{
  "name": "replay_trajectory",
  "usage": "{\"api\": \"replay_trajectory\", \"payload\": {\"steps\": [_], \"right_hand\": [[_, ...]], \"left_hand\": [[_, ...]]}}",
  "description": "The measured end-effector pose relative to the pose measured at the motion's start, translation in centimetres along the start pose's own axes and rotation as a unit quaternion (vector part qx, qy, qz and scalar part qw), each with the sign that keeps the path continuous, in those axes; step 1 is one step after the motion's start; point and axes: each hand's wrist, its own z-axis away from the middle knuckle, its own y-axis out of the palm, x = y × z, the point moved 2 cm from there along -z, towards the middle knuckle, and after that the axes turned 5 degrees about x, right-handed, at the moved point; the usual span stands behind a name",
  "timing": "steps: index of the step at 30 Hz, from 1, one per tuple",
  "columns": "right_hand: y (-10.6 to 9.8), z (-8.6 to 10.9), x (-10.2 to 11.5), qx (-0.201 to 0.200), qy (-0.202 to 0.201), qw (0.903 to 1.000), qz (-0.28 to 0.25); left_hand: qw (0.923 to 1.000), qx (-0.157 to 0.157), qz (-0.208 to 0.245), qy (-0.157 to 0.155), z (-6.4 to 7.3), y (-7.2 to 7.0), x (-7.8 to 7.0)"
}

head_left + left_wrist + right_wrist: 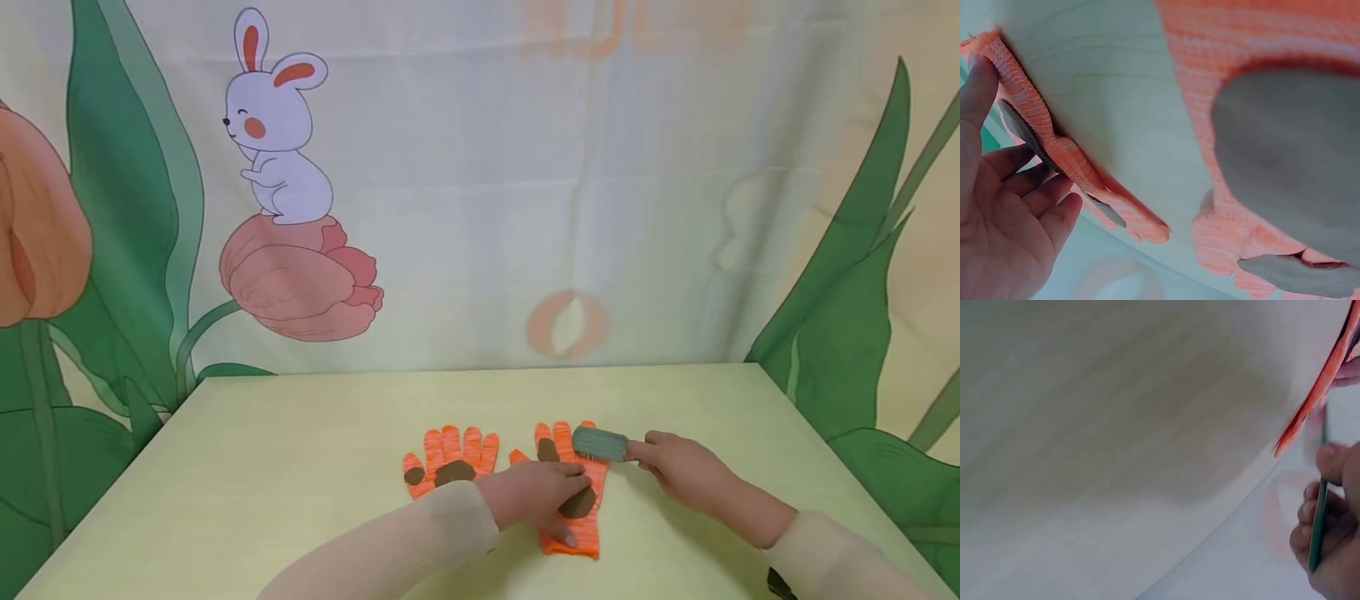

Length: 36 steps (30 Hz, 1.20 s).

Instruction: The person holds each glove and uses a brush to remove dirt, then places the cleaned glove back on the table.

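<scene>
Two orange knitted gloves with brown patches lie flat on the table, fingers toward the back. My left hand (534,493) rests on the right-hand glove (572,533), its fingers over the palm patch and its thumb by the cuff. In the left wrist view, the hand's fingers (1054,203) lie fairly straight along that glove's edge. My right hand (686,471) grips the handle of a green brush (598,444); the brush head overlaps the glove's fingers, bristles facing down. The other glove (453,450) lies to the left, partly hidden by my left forearm.
The pale yellow table (315,442) ends at a back edge against a hanging cloth (465,208) printed with a rabbit, tulips and leaves. A small black object (780,583) shows beside the right sleeve.
</scene>
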Motion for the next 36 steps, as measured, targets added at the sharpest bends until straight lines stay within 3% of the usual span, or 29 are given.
{"api": "replay_trajectory", "payload": {"steps": [4, 8, 10, 13, 16, 20, 23, 27, 29, 33, 36], "right_hand": [[-0.6, 0.3, -0.1, -0.020, 0.002, 0.9997, -0.013], [-0.6, 0.3, 0.1, 0.016, -0.043, 0.9982, -0.039], [-0.5, 0.0, 0.3, 0.026, -0.034, 0.9989, -0.019], [-0.8, -0.4, 0.5, 0.005, 0.003, 0.9999, 0.011], [-1.0, -0.4, 0.4, -0.021, 0.010, 0.9997, -0.005], [-0.8, 0.0, 0.0, 0.021, -0.034, 0.9968, -0.070], [-0.4, 0.4, -0.4, 0.044, -0.027, 0.9964, -0.067], [-0.4, 0.6, -0.7, -0.010, 0.017, 0.9993, -0.033], [-0.3, 0.6, -0.6, -0.028, 0.007, 0.9985, -0.046], [0.1, 0.3, -0.1, 0.006, -0.046, 0.9943, -0.096], [0.1, 0.3, 0.0, 0.023, -0.026, 0.9964, -0.078]], "left_hand": [[1.0000, 0.006, 0.002, 0.002, 0.0, 0.0, -0.2], [0.9999, 0.007, 0.007, -0.004, 0.1, -0.3, -0.1], [0.9999, 0.006, 0.010, -0.006, 0.1, -0.4, 0.0], [0.9999, 0.005, 0.013, -0.005, 0.0, -0.4, -0.1], [0.9998, 0.004, 0.017, -0.001, 0.0, -0.4, -0.3], [1.0000, 0.001, 0.009, 0.004, -0.1, -0.2, -0.4], [1.0000, -0.003, -0.002, 0.006, -0.1, -0.1, -0.3], [0.9999, -0.007, -0.003, 0.013, 0.0, -0.2, -0.2], [0.9998, -0.006, 0.000, 0.017, 0.1, -0.2, -0.2], [0.9996, -0.001, -0.005, 0.026, 0.1, -0.1, -0.2], [0.9992, -0.004, -0.023, 0.032, -0.1, -0.1, -0.2]]}}
